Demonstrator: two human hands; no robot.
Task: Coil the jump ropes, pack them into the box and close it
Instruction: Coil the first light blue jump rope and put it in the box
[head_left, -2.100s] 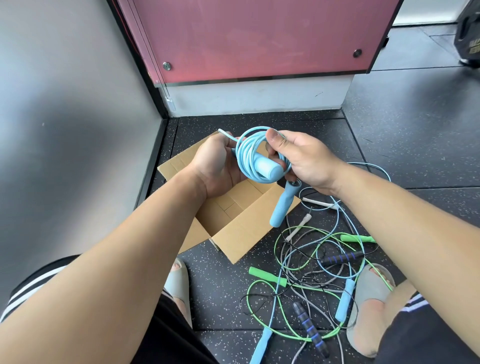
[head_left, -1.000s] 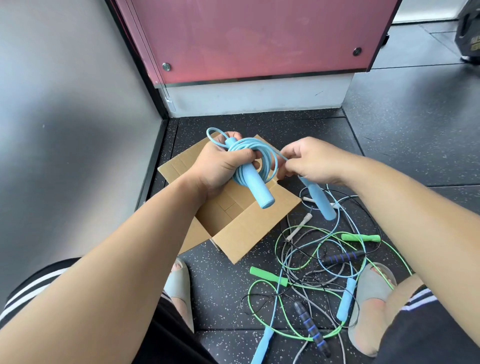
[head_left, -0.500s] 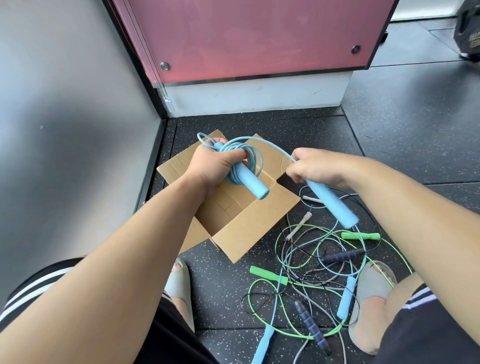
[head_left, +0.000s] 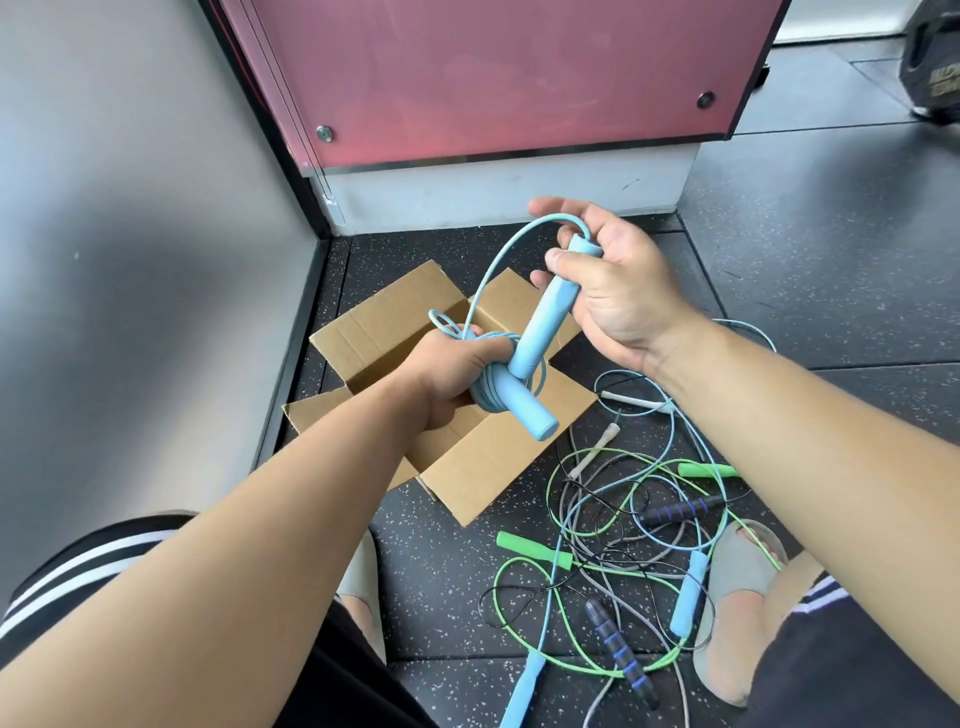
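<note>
Raising blue handle (head_left: 540, 322), right hand (head_left: 618, 296) has climbed above coil (head_left: 484, 397).

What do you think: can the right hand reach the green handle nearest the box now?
Probably not yet: the right hand grips a blue handle, though the green handle lies exposed.

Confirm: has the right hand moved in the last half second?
Yes. The right hand, gripping a blue handle, has lifted from beside the box toward the white base.
</note>
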